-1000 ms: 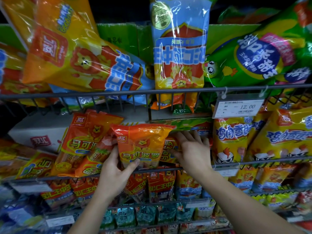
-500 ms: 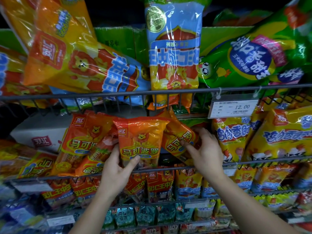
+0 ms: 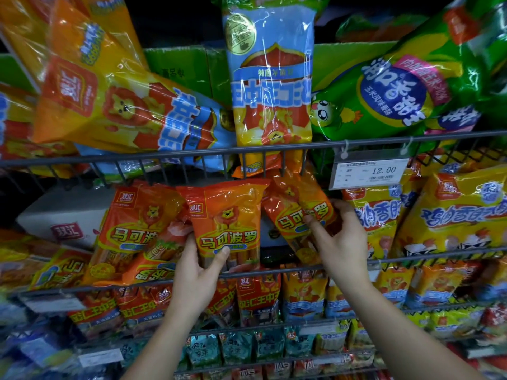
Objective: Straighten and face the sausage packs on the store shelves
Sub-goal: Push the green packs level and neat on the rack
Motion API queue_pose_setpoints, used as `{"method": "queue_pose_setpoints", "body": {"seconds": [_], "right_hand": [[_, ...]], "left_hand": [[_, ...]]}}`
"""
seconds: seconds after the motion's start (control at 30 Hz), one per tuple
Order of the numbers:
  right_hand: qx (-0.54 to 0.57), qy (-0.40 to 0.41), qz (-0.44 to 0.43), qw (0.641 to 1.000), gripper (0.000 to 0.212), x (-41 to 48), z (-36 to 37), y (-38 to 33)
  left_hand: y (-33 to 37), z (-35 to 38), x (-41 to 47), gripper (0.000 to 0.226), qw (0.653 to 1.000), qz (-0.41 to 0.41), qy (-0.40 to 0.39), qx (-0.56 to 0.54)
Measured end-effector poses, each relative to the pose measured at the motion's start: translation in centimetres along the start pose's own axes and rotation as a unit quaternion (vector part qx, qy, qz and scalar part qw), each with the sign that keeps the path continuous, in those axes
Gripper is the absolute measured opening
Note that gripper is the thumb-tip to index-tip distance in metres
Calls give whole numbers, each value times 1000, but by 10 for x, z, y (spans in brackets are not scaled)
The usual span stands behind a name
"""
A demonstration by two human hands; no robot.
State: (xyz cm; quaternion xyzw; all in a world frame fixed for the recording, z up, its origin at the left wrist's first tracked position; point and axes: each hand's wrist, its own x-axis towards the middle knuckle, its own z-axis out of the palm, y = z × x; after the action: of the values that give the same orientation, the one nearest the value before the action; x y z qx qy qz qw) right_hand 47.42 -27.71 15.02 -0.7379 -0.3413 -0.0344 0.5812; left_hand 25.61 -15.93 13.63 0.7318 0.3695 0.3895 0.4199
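Status | left grip (image 3: 194, 278) clamped on upright orange plastic sausage pack (image 3: 227, 226) | right grip (image 3: 340, 242) pinches tilted orange pack (image 3: 288, 215) at 3 o'clock

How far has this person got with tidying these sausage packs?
Early on, it seems. Done: the upright orange pack gripped by the left hand faces forward. In hand: the right hand pinches a tilted orange pack beside it, not yet straight. Left: a sideways orange pack low on that shelf, plus the slanted yellow pack and green pack above.
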Motion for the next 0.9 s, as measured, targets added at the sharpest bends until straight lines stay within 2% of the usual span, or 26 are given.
{"method": "queue_pose_setpoints", "body": {"seconds": [0.27,0.43,0.6,0.77,0.9], "right_hand": [[89,-28,68,993,36,-8,14,-2],[64,-23,76,995,26,-10,6,2],[5,-24,69,997,30,-10,0,3],[-32,-23,63,997,47,-12,0,5],[-58,-18,48,997,56,-12,1,8]], "left_hand": [[3,1,-1,44,1000,1,5,1],[1,7,1,43,1000,10,1,7],[3,18,5,38,1000,12,-15,11],[7,25,9,23,999,11,-29,23],[11,25,13,24,998,6,-42,44]]}}
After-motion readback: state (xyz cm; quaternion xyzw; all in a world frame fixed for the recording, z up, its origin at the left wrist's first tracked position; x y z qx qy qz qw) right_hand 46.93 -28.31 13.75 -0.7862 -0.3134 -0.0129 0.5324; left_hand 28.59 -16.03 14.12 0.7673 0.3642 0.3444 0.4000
